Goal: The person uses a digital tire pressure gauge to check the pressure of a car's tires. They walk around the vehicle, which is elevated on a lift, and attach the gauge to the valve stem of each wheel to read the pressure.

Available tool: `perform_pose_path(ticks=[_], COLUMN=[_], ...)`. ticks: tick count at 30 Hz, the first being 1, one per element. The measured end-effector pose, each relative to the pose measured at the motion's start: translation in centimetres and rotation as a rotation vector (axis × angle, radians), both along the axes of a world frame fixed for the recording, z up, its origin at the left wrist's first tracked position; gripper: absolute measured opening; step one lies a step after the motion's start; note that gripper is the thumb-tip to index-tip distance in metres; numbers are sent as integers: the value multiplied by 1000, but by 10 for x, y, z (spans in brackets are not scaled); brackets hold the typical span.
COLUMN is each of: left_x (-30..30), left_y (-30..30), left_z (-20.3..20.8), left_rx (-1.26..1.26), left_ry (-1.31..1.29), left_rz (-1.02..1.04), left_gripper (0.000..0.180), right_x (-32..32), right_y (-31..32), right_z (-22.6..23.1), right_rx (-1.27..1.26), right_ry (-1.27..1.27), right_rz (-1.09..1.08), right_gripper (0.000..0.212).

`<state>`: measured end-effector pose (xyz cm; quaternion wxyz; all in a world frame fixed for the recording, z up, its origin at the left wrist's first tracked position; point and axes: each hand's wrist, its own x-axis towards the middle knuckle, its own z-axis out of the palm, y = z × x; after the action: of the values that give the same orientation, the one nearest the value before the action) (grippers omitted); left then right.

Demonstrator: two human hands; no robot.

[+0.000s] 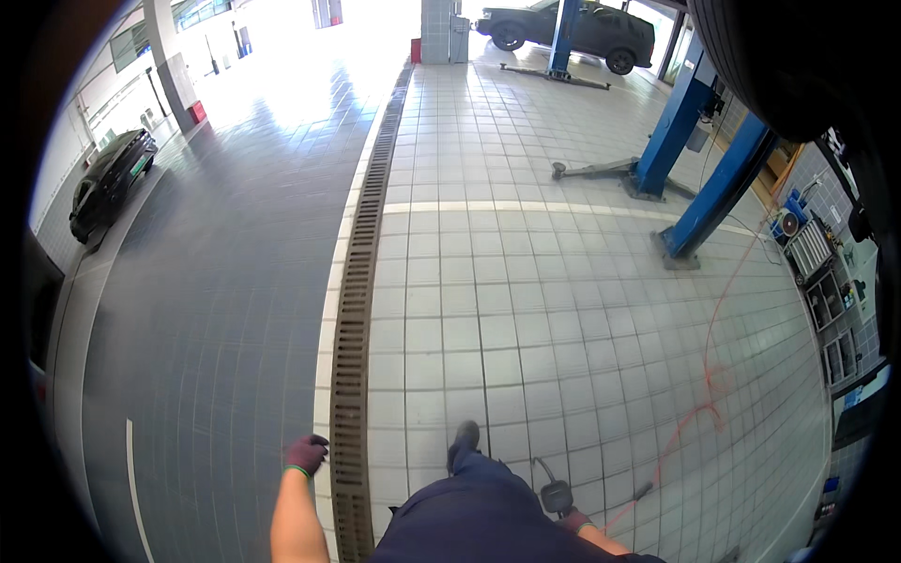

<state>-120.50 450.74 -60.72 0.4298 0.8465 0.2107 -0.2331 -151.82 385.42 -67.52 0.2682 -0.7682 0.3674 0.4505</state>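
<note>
My left hand (306, 456), in a dark purple glove with a green cuff, hangs at my left beside the floor drain, its fingers loosely bent and apart. Nothing shows in it. At my lower right, my right hand (574, 522), also gloved, is closed at the lower end of a black handheld tool (557, 495). This tool has a squarish head and a thin bent hose, like a tyre inflator; my hand and clothing partly hide its grip. A red air hose (668, 445) with a black connector (643, 491) trails close to that hand.
A slotted drain (355, 328) runs ahead along the tiled floor. Blue lift posts (671, 122) with low arms stand to the right. A dark car (113, 183) is at the left, another vehicle (582, 36) far ahead. Tool carts (809, 251) line the right wall; a tyre (727, 47) hangs overhead.
</note>
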Motion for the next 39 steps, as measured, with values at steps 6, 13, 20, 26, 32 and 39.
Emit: perform_pose_path(ticks=[6, 13, 20, 26, 32, 39], left_x=[104, 213, 507, 821, 1004, 998], left_y=[-110, -81, -161, -279, -518, -859], left_z=[-13, -129, -100, -81, -32, 112], left_rx=[322, 339, 256, 23, -86, -202], left_ry=[300, 657, 654, 479, 147, -126], left_rz=[-550, -739, -722, -639, -725, -1148], left_gripper=[33, 35, 28, 24, 28, 34], right_x=[233, 473, 562, 610, 671, 668], right_y=[-54, -107, -110, -111, -160, -267], right_z=[59, 106, 27, -24, -21, -82], right_rx=[-41, -114, -74, -103, -68, -164], right_ry=[-34, -339, -294, -333, -370, -650], right_rz=[31, -78, -372, -593, -833, -1058], right_gripper=[80, 77, 76, 73, 55, 36])
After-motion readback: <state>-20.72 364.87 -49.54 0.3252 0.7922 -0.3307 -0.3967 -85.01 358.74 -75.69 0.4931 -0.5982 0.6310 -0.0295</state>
